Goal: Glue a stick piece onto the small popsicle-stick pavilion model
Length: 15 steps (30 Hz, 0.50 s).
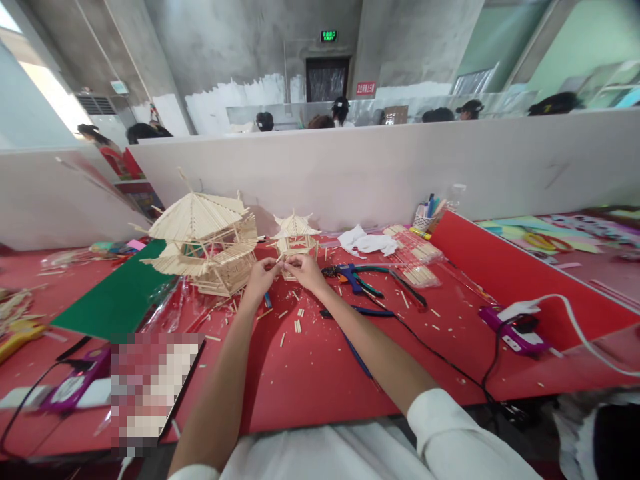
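Note:
My left hand [263,277] and my right hand [306,272] meet at the front of a small pavilion model [294,230] built of pale wooden sticks. The fingers of both hands are pinched together, their tips almost touching. What sits between the fingertips is too small to make out. Left of my hands stands a larger, tiered pavilion model [200,220] of the same sticks. Short cut sticks [298,326] lie scattered on the red table [295,393] below my hands. A blue glue gun [350,277] rests just right of my right hand.
Pliers with dark blue handles [367,311] lie right of my forearm. Behind them are a white cloth [367,241] and bagged sticks [420,263]. A green board [117,293] and a pixelated panel [155,390] lie left. Purple power strips [515,330] trail cords. A white partition [350,173] stands behind.

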Motion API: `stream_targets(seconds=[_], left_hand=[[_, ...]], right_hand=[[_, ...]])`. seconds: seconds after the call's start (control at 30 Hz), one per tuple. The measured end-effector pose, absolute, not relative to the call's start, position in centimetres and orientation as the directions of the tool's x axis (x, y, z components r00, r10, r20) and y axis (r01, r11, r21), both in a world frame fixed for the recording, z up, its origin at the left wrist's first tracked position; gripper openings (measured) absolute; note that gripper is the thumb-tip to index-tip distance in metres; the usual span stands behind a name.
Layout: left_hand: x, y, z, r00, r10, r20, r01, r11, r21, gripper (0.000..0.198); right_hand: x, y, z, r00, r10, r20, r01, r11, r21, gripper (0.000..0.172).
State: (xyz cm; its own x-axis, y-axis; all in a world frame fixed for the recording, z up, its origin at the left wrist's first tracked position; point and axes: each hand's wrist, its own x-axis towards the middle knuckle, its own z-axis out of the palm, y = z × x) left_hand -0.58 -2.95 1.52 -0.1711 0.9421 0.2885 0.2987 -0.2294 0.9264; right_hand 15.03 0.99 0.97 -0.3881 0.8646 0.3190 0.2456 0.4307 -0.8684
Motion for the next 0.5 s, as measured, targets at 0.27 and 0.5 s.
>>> stream_targets(seconds=[0.27, 0.5], left_hand=[[-0.4, -2.9, 1.2, -0.126, 0.961, 0.245, 0.268, -0.205, 0.941, 0.044], [0.1, -3.7, 1.6, 0.001, 0.994, 0.106, 0.237, -0.103, 0.966, 0.038]], right_hand=[[17.0, -0.7, 2.6, -0.409, 0.827, 0.387, 0.298, 0.521, -0.800, 0.012], [21.5, -1.7, 3.6, -0.417, 0.835, 0.359, 0.408, 0.525, -0.747, 0.013]])
